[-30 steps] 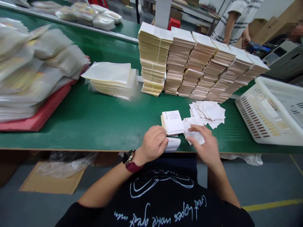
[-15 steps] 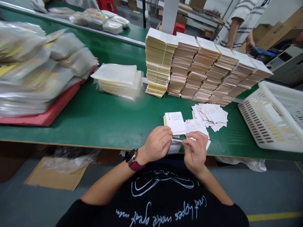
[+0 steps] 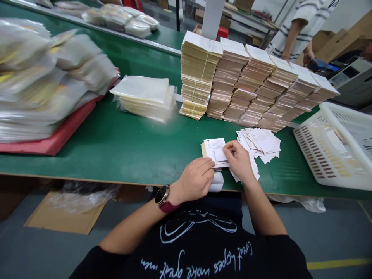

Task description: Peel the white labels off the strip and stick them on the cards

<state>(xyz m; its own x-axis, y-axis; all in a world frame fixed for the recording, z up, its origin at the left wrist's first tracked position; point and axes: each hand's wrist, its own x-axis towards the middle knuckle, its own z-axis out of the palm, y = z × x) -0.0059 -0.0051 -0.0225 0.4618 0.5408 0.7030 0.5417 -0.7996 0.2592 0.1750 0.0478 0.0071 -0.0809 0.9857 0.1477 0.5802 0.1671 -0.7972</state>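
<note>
My left hand [image 3: 197, 179] is closed at the table's front edge, with a white roll of labels [image 3: 216, 183] emerging from under its fingers. Its fingertips touch the near edge of a small stack of printed cards [image 3: 213, 144]. Pinched between the thumb and finger of my right hand [image 3: 238, 159] is a small white label [image 3: 220, 155], lying over the top card. How much of the label touches the card is hard to tell. Loose white cards [image 3: 263, 141] lie spread to the right, partly behind my right hand and forearm.
Tall card stacks [image 3: 229, 77] form a row behind. A bagged pile [image 3: 142, 95] lies left of them, and filled plastic bags [image 3: 52, 89] sit on a red tray [image 3: 55, 145]. At right stands a white basket [image 3: 322, 155]. A person in a striped shirt [image 3: 302, 23] is beyond.
My right hand has moved up and away from the roll, carrying a small label onto the top card. The left hand has shifted slightly right, to the stack's near edge.
</note>
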